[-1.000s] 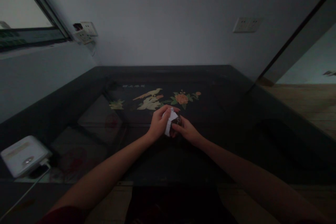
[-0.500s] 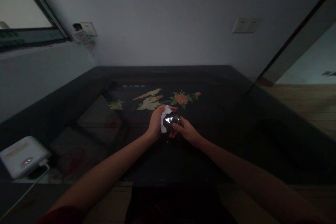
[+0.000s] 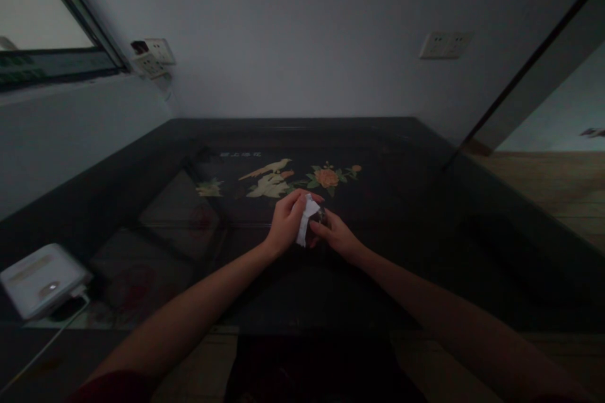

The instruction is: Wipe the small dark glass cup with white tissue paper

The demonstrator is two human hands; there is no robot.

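Note:
My left hand is closed on a white tissue, its thumb lying over the top of it. The tissue is pressed against a small dark, shiny object whose kind I cannot make out. Fingers and thumb of my right hand grip that object from the right side. Much of the object is covered by the tissue and the fingers. Both hands meet above the middle of the dark glossy table.
A white box-shaped device with a white cable stands at the table's left front. Wall sockets sit at the back right, and a socket with an adapter at the back left. A bird-and-flower picture shows in the tabletop.
The tissue and my left thumb have moved right over the shiny object, covering its bright face. My right hand has stayed nearly in place.

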